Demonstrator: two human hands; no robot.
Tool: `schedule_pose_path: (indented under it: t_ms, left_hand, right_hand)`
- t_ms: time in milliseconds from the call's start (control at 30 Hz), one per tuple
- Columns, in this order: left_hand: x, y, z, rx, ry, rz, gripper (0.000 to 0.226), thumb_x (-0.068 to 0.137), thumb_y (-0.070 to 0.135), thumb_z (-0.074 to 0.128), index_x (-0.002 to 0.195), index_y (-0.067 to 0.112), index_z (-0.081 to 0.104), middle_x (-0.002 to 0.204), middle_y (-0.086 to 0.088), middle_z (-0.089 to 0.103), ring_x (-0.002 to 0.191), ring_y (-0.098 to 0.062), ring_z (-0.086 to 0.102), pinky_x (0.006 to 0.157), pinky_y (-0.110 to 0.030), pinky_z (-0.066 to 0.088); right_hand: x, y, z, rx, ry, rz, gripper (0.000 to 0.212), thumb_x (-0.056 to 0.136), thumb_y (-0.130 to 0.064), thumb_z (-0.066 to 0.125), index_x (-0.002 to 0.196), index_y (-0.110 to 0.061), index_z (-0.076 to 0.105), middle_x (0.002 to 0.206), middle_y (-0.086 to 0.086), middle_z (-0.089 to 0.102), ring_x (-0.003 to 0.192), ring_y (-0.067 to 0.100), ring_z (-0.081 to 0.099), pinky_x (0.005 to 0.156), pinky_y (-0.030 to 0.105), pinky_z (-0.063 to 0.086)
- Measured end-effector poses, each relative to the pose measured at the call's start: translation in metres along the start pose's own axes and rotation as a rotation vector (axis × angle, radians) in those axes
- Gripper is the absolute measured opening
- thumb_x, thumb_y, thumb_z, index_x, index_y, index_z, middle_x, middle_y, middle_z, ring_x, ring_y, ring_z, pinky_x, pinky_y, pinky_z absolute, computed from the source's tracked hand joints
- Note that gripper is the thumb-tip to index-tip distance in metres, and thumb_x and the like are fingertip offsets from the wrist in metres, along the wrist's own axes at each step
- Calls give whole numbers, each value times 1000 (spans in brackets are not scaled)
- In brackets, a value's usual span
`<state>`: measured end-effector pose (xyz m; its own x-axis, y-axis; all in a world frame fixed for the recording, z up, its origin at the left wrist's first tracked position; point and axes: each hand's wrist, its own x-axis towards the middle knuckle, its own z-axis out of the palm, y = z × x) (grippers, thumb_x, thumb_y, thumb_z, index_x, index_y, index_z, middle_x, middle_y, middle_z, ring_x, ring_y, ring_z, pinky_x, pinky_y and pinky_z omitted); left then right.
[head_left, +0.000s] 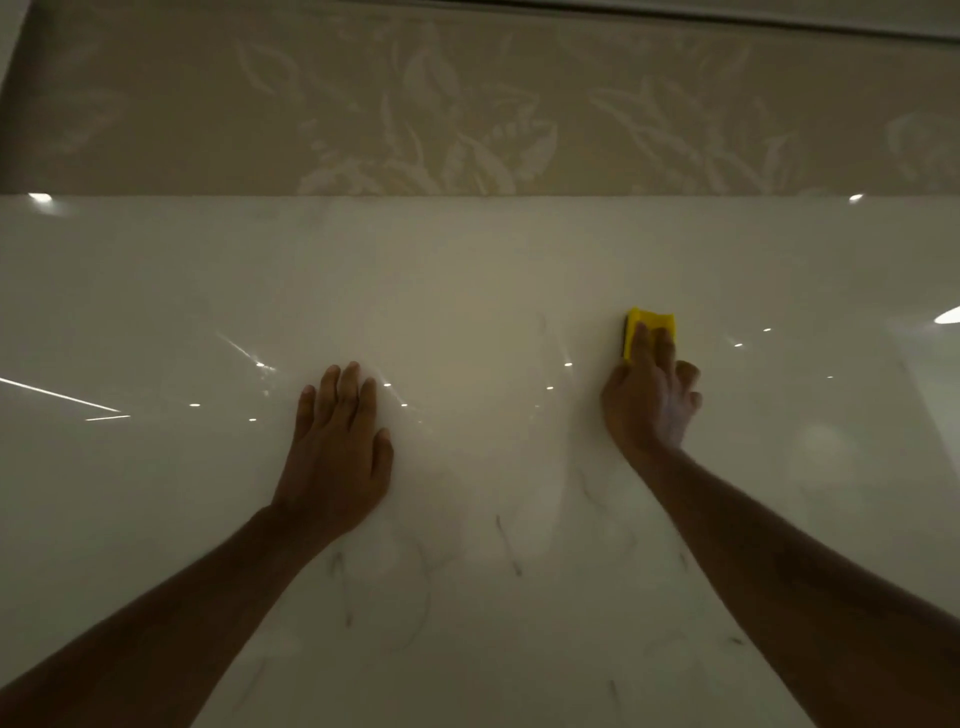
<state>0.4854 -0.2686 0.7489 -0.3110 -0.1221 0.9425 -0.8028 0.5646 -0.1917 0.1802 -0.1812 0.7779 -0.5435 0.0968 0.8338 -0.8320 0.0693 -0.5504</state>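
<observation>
A yellow sponge (649, 323) with a dark edge on its left side lies on the glossy white marble surface (467, 291), right of centre. My right hand (649, 400) covers the sponge's near half. Two fingers lie straight on top and press it down, and the outer fingers bend off to the right. My left hand (337, 452) rests flat on the marble left of centre, fingers straight and together, holding nothing. Both forearms reach in from the bottom corners.
The marble has faint grey veins and mirrors several ceiling lights. Its far edge meets a beige wall with a pale leaf pattern (467, 114). A pale strip runs along the top of that wall.
</observation>
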Motion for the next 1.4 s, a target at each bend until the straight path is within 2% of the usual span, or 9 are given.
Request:
schedule_pose_path:
  t_ms: [200, 267, 367, 433, 633, 700, 867, 1133, 1400]
  left_hand:
    - [16, 23, 6, -1, 11, -7, 71, 93, 30, 27, 142, -15, 50, 154, -38, 43, 146, -56, 38, 121, -69, 28]
    - [20, 29, 7, 3, 10, -10, 73, 92, 31, 25, 143, -15, 50, 156, -37, 42, 147, -56, 37, 122, -67, 27]
    - [21, 32, 7, 15, -3, -18, 75, 92, 31, 22, 144, -15, 48, 157, -36, 40, 148, -55, 35, 123, -66, 27]
    - [20, 30, 7, 29, -7, -17, 74, 92, 30, 22, 145, -14, 48, 157, -36, 40, 148, -55, 36, 122, -67, 29]
    - [19, 34, 8, 60, 5, -24, 70, 94, 29, 25, 142, -14, 52, 154, -36, 45, 145, -55, 41, 119, -66, 34]
    - [20, 36, 9, 59, 8, -34, 70, 93, 28, 25, 141, -15, 52, 153, -37, 45, 144, -56, 41, 119, -67, 33]
    - [18, 35, 13, 55, 19, -51, 72, 93, 30, 24, 142, -15, 52, 154, -37, 44, 146, -56, 39, 119, -67, 31]
    - [22, 41, 24, 66, 51, -77, 70, 90, 28, 29, 142, -14, 49, 155, -36, 42, 146, -55, 35, 119, -67, 26]
    - [12, 35, 22, 77, 11, -13, 70, 92, 31, 28, 141, -14, 51, 154, -37, 43, 145, -56, 37, 117, -67, 29]
  right_hand:
    - [-48, -52, 12, -119, -161, -1146, 63, 92, -23, 48, 151, -33, 29, 160, -4, 26, 114, 33, 44, 78, 42, 41]
    - [-22, -51, 8, -135, -174, -1089, 62, 93, -22, 46, 152, -33, 28, 161, -4, 25, 117, 34, 43, 80, 42, 38]
    - [29, -41, 0, -56, -89, -468, 62, 94, -17, 45, 152, -31, 27, 162, -4, 21, 117, 37, 42, 84, 42, 37]
    - [41, -38, -5, -107, -33, -339, 60, 94, -18, 46, 151, -28, 29, 159, 0, 24, 114, 38, 43, 84, 42, 38]
    - [-8, -1, 10, -161, -130, -1349, 59, 93, -28, 44, 150, -32, 30, 156, -3, 36, 113, 34, 49, 74, 39, 41]
    - [12, 12, 9, -149, -117, -1211, 64, 90, -28, 47, 151, -34, 26, 157, -4, 33, 113, 34, 49, 76, 41, 42]
    - [37, 41, -6, -15, 5, -233, 61, 92, -24, 49, 151, -28, 32, 160, 0, 27, 117, 40, 43, 87, 46, 40]
    - [-70, 91, -2, -116, -153, -1258, 61, 94, -29, 46, 151, -33, 28, 159, -4, 28, 121, 34, 47, 73, 38, 40]
    - [-17, 112, -12, 4, 35, 4, 62, 94, -24, 49, 153, -25, 29, 161, 5, 26, 121, 42, 41, 91, 50, 39]
